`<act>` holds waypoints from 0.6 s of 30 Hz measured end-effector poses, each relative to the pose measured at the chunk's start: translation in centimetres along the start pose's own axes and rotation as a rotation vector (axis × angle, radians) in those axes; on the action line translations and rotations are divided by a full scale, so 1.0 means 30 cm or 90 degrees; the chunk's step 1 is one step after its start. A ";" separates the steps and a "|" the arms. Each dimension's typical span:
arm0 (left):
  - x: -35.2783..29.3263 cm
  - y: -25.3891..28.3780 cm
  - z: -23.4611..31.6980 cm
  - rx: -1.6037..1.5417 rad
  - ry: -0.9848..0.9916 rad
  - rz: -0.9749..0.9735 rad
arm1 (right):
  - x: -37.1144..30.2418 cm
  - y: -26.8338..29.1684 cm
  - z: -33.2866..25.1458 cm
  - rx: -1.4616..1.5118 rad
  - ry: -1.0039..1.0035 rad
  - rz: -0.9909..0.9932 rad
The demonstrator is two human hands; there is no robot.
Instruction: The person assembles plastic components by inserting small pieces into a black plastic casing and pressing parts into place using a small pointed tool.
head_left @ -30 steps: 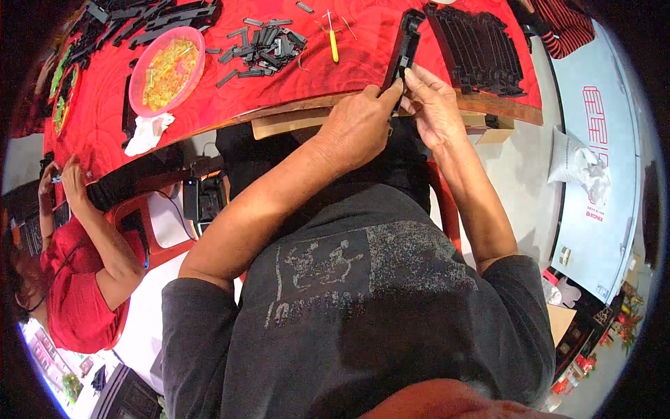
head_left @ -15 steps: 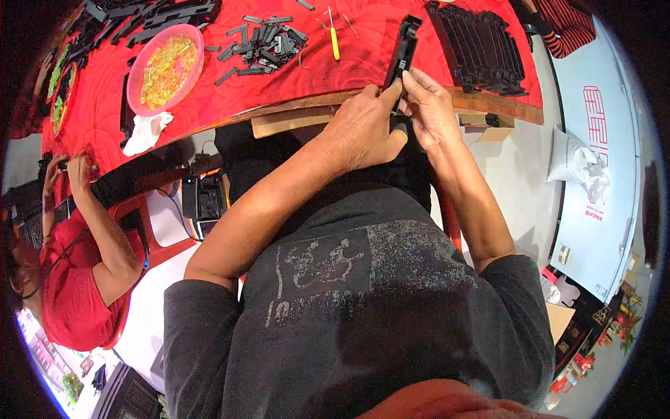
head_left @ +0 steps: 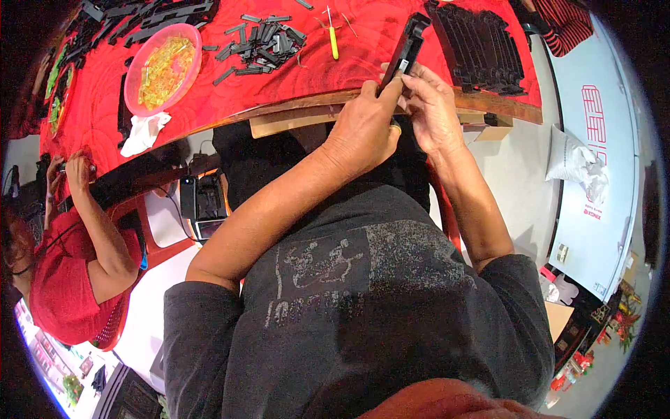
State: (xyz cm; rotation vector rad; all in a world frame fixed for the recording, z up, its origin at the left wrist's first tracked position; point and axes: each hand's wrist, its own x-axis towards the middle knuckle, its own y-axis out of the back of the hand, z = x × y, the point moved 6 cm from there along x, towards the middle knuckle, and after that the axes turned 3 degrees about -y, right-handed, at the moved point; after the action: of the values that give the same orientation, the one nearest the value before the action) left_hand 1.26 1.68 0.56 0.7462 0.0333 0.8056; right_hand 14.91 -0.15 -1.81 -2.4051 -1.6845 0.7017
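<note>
"Where is the long black part (head_left: 410,46)?"

"From where I stand: in both hands, over the near edge of the red-covered table (head_left: 335,78)"

"Long axis?"

"Tilted; it runs from the hands away from the body, leaning to the person's right. The far end is free"

"Left hand (head_left: 364,133)?"

"Closed on the near end, gripping it from the left; this hand has the firmer contact"

"Right hand (head_left: 434,112)?"

"Right of the part, close against it, fingers bent. Whether its fingertips pinch anything, I cannot tell"

"Surroundings?"

"Right of the far end: a row of black parts (head_left: 481,52). Leftward, in order: yellow-handled tool (head_left: 333,43), pile of small black pieces (head_left: 264,47), pink bowl (head_left: 148,111)"
</note>
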 end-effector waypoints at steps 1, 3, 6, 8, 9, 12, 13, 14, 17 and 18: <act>-0.002 0.002 -0.001 -0.002 -0.004 0.009 | -0.001 -0.003 -0.006 -0.040 0.014 0.009; -0.003 0.006 -0.001 0.001 -0.011 0.016 | -0.009 -0.027 -0.021 -0.022 0.023 0.007; -0.002 0.021 -0.002 -0.001 -0.022 0.025 | -0.017 -0.043 -0.049 -0.002 0.034 -0.010; 0.002 0.030 0.010 -0.006 -0.029 0.024 | -0.021 -0.045 -0.049 0.001 0.036 -0.021; 0.004 0.034 0.013 -0.003 -0.011 0.019 | -0.023 -0.046 -0.049 -0.002 0.047 -0.025; 0.004 0.040 0.012 -0.002 0.000 0.011 | -0.029 -0.053 -0.056 -0.007 0.057 -0.028; 0.003 0.042 0.014 -0.005 -0.005 0.007 | -0.031 -0.055 -0.057 -0.009 0.056 -0.027; 0.005 0.045 0.016 -0.005 -0.005 0.008 | -0.031 -0.052 -0.056 -0.009 0.056 -0.028; 0.011 0.047 0.015 -0.006 0.012 -0.016 | -0.035 -0.052 -0.062 -0.040 0.074 -0.035; 0.014 0.053 0.021 -0.006 -0.020 0.006 | -0.038 -0.058 -0.067 -0.036 0.078 -0.041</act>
State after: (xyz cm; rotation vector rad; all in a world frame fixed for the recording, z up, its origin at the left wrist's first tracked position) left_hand 0.73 2.30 2.10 0.7506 -0.0022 0.8017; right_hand 13.99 -0.23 0.93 -2.3650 -1.7450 0.4932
